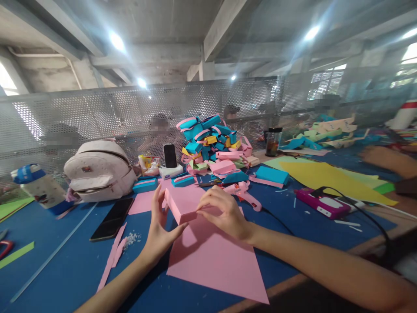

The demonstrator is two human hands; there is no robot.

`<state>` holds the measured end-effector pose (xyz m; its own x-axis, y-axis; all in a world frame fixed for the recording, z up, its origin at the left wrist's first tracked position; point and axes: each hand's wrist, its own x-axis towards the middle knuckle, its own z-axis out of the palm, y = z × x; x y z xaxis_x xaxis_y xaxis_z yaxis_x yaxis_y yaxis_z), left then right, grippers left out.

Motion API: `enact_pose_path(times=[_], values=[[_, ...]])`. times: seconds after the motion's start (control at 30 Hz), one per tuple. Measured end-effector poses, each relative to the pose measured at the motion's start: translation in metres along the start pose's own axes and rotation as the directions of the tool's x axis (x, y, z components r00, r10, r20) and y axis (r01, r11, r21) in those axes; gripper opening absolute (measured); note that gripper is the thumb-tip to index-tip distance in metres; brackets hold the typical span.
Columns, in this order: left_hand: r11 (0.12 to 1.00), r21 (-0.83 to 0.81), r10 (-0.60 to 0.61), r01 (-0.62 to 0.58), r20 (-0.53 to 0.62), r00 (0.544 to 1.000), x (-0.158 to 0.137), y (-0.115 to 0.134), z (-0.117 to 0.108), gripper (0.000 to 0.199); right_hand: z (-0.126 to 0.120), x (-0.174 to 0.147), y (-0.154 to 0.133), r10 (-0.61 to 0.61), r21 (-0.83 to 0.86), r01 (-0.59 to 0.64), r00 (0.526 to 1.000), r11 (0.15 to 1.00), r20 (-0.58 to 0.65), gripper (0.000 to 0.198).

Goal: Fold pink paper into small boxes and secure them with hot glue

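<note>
A small folded pink paper box (182, 202) is held between my two hands above the table. My left hand (159, 226) cups its left side, thumb at the near corner and fingers on the far left edge. At the box's right end, my right hand (224, 213) pinches the paper between thumb and fingers. Beneath them a large pink paper sheet (218, 256) lies flat. Just beyond my right hand rests a pink glue gun (244, 195) with a black cord. Scissors (208, 184) lie behind the hands, partly hidden.
A heap of blue, pink and yellow paper boxes (211, 148) rises at the back. To the left are a phone (112, 219), a backpack (100, 171) and a bottle (41, 189). A purple power bank (322, 203) and yellow paper (332, 178) lie right. Another person's arm (391, 158) shows far right.
</note>
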<state>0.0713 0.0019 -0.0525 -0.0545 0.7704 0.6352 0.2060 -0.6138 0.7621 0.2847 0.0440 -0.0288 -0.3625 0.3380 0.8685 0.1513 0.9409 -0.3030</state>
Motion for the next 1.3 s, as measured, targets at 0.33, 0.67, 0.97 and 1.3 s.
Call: enact_pose_path(times=[0.33, 0.67, 0.97, 1.3], values=[[0.997, 0.053, 0.053, -0.051, -0.034, 0.998, 0.000, -0.004, -0.001, 0.103, 0.002, 0.000, 0.002, 0.068, 0.038, -0.068, 0.998, 0.997, 0.019, 0.008], [0.997, 0.062, 0.053, -0.049, -0.053, 0.997, 0.001, 0.001, 0.001, 0.101, 0.005, 0.003, 0.000, 0.195, 0.174, -0.192, 0.981, 0.966, -0.002, 0.021], [0.966, 0.207, 0.175, -0.155, -0.083, 0.981, -0.002, 0.004, 0.000, 0.104, 0.005, 0.002, 0.005, 0.170, 0.142, -0.165, 0.985, 0.976, -0.019, 0.016], [0.873, 0.374, 0.364, -0.314, -0.069, 0.929, -0.001, 0.002, -0.005, 0.112, 0.010, 0.001, 0.009, 0.356, 0.341, -0.353, 0.933, 0.871, 0.055, 0.029]])
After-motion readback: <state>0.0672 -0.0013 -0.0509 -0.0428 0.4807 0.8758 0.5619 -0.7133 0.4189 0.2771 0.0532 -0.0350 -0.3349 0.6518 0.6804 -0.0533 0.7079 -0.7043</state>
